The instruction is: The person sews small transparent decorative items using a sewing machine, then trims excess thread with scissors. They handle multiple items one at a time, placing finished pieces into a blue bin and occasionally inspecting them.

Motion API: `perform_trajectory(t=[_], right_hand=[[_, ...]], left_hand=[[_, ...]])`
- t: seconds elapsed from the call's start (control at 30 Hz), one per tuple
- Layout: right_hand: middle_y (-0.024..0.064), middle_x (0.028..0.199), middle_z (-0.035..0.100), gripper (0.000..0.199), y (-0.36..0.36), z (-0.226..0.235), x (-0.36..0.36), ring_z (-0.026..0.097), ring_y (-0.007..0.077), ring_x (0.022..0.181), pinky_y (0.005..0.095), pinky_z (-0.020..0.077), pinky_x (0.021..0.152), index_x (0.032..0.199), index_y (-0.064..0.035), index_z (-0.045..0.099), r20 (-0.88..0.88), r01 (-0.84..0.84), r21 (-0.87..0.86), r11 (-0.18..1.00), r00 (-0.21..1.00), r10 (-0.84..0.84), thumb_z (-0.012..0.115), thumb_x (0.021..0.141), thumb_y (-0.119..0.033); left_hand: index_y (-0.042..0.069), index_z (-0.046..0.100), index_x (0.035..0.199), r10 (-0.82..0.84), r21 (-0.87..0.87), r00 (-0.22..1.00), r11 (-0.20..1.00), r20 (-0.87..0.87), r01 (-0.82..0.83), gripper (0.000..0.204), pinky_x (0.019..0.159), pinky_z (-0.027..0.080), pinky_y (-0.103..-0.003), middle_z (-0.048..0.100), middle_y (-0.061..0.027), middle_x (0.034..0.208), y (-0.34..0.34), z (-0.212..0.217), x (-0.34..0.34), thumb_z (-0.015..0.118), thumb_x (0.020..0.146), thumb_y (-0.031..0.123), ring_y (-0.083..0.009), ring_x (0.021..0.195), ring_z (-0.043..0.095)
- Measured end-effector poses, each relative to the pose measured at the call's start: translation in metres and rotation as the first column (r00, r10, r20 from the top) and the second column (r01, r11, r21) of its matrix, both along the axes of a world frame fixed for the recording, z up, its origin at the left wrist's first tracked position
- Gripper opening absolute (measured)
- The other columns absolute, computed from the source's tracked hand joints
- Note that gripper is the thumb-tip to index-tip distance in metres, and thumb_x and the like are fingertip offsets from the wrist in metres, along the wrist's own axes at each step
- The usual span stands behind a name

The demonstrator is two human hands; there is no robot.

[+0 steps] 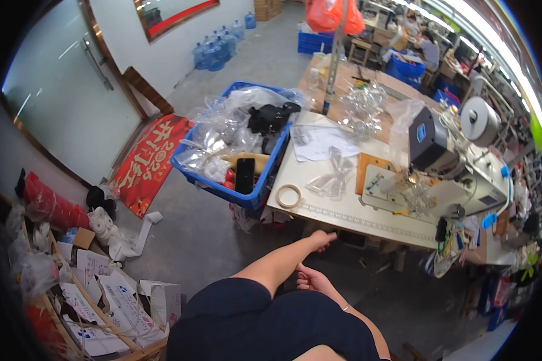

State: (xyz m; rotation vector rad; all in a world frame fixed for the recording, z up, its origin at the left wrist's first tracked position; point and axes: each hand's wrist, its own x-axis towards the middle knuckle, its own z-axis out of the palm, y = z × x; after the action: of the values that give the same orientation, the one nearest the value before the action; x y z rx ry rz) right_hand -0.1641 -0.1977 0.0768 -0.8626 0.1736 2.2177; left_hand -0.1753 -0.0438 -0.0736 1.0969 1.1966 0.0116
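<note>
My left hand is stretched out just in front of the sewing table's near edge, its fingers closed together. Whatever it may hold is too small to make out. Nearer my body, my right hand is below it with the fingers curled in, and nothing in them can be told apart. Closest to the left hand is the white sewing table, with a ruler strip along its front. A roll of tan tape lies at its left corner, and clear plastic pieces rest behind the ruler.
A sewing machine stands at the table's right. Against the table's left side is a blue crate with plastic bags, black cloth and a phone. Cartons lie at lower left. A red mat is before a glass door.
</note>
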Motion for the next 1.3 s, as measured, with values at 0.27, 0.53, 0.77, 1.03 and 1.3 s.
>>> perform_trajectory(t=[0.27, 0.53, 0.77, 1.03, 1.3], right_hand=[[-0.0022, 0.065, 0.049, 0.016, 0.109, -0.009, -0.025, 0.043, 0.0079, 0.057, 0.0208, 0.0379, 0.048, 0.096, -0.0065, 0.062, 0.28, 0.044, -0.028, 0.999, 0.96, -0.034, 0.066, 0.086, -0.018], [-0.0009, 0.061, 0.049, 0.015, 0.353, -0.014, -0.11, 0.047, 0.0096, 0.053, 0.0237, 0.0385, 0.047, 0.092, -0.0038, 0.062, 0.791, -0.24, 0.408, 0.881, 0.574, -0.21, 0.065, 0.086, -0.017], [0.0113, 0.107, 0.058, 0.046, 0.565, -0.002, -0.163, 0.054, 0.0274, 0.105, 0.0422, 0.0439, 0.085, 0.109, -0.0074, 0.06, 0.611, -0.807, 0.317, 0.498, -0.228, -0.758, 0.077, 0.07, -0.026], [0.0143, 0.086, 0.057, 0.026, 0.553, -0.008, -0.118, 0.058, 0.037, 0.083, 0.0439, 0.047, 0.072, 0.092, -0.0067, 0.063, 0.677, -0.88, 0.218, 0.421, -0.174, -0.715, 0.06, 0.067, 0.0], [0.009, 0.088, 0.062, 0.031, 0.46, 0.075, -0.111, 0.061, 0.0232, 0.082, 0.0332, 0.0489, 0.071, 0.097, -0.006, 0.065, 0.915, -0.888, 0.279, 0.364, 0.131, -0.383, 0.065, 0.068, 0.005]], left_hand=[[0.004, 0.068, 0.096, 0.404, 0.777, 0.871, 0.437, 0.28, -0.452, 0.022, 0.074, 0.052, -0.034, 0.069, -0.0126, 0.086, 0.152, 0.105, -0.252, 0.062, 0.084, 0.021, -0.0216, 0.079, 0.067], [-0.003, 0.021, 0.141, 0.233, 0.52, 0.611, 0.781, -0.757, 0.346, 0.1, 0.097, 0.038, -0.044, 0.054, -0.0194, 0.122, 0.306, 0.111, -0.398, 0.074, 0.068, 0.042, -0.0319, 0.11, 0.056], [-0.005, 0.009, 0.145, 0.166, 0.502, 0.703, 0.811, -0.691, 0.301, 0.115, 0.101, 0.035, -0.046, 0.051, -0.0235, 0.126, 0.313, 0.121, -0.413, 0.077, 0.06, 0.034, -0.0339, 0.116, 0.052], [0.0, 0.015, 0.146, 0.311, 0.579, 0.949, 0.783, -0.048, -0.227, 0.117, 0.095, 0.042, -0.04, 0.051, -0.0209, 0.126, 0.302, 0.175, -0.461, 0.084, 0.056, 0.028, -0.0304, 0.115, 0.053], [0.0, 0.021, 0.145, 0.405, 0.261, 0.668, 0.698, 0.625, -0.667, 0.122, 0.09, 0.044, -0.034, 0.052, -0.0116, 0.12, 0.294, 0.23, -0.511, 0.09, 0.052, 0.034, -0.0236, 0.105, 0.055]])
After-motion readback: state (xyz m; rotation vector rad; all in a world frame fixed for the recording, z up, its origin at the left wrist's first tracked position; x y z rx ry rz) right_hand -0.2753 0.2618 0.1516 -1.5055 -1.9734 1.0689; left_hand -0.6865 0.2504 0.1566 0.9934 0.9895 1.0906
